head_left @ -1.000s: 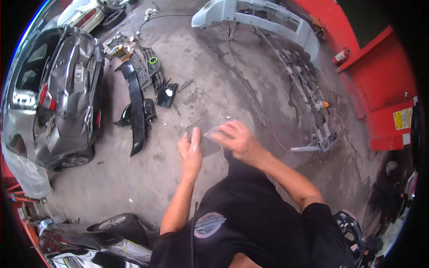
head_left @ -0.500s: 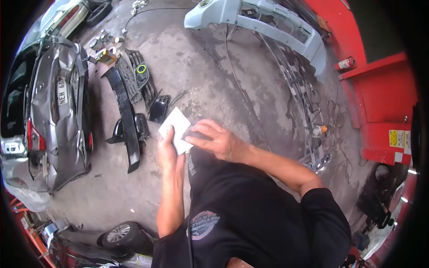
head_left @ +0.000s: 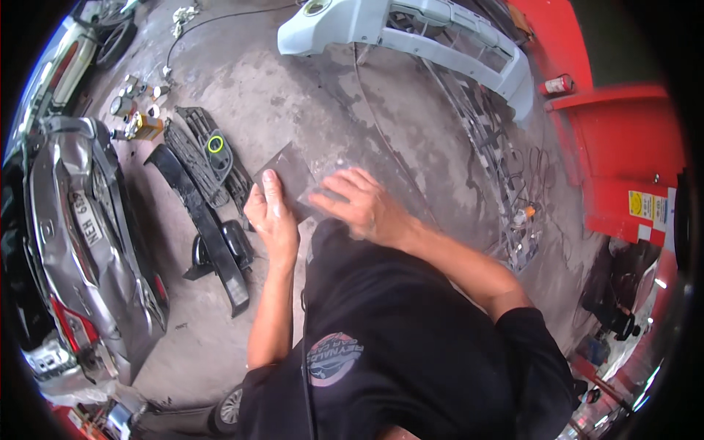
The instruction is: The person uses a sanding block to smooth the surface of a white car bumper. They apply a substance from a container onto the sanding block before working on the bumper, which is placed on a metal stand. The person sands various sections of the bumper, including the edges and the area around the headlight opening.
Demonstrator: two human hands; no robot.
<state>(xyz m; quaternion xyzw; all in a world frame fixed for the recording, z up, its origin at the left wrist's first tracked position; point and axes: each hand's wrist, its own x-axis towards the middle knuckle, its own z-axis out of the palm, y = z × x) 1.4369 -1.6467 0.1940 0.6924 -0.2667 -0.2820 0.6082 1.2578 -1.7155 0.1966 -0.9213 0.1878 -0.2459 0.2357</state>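
Gripping the thin sheet (head_left: 295, 170) in my left hand (head_left: 276, 220), right of the black strip (head_left: 199, 214); it shows dark, was white half a second ago, so probably being flipped or tilted. Right hand (head_left: 361, 205), farther from the strip, blurred; can't tell if touching.

Ahead of both hands, passage lies over the stained grey concrete floor (head_left: 330, 95), up to the pale blue-grey plastic bumper (head_left: 370, 26). A thin, flat grey sheet (head_left: 291, 172) stands between the hands. Low down, a long curved black plastic strip (head_left: 203, 226) obstructs the left; behind, the black-shirted torso (head_left: 411, 323) closes the way.
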